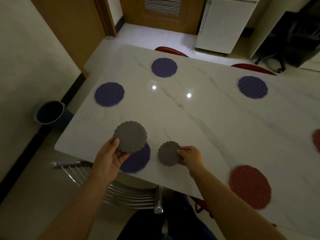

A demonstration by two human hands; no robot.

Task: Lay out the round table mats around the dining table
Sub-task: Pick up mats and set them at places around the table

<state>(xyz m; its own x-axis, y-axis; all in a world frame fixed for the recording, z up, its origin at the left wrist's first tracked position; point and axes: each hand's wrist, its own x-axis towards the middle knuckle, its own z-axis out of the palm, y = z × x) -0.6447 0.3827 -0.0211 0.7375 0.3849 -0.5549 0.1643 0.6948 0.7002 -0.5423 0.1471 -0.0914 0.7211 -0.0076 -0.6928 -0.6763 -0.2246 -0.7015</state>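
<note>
My left hand (107, 159) grips a small stack of grey scalloped round mats (130, 135) above the near left corner of the white marble dining table (207, 115). My right hand (189, 155) pinches a single smaller-looking grey scalloped mat (168, 153) just above the tabletop. Under the left hand's stack lies a purple round mat (138, 160), partly hidden. Three more purple mats lie flat: one at the left end (109, 94), one at the far edge (164, 67), one further right (252, 87). A red mat (250, 186) lies at the near edge, and another red mat (317, 139) is cut off at the right.
A metal chair back (121, 187) stands against the near edge below my hands. Two red chair backs (170, 50) show beyond the far edge. A blue bucket (49, 112) sits on the floor to the left. A white cabinet (225, 25) and a wooden door stand behind.
</note>
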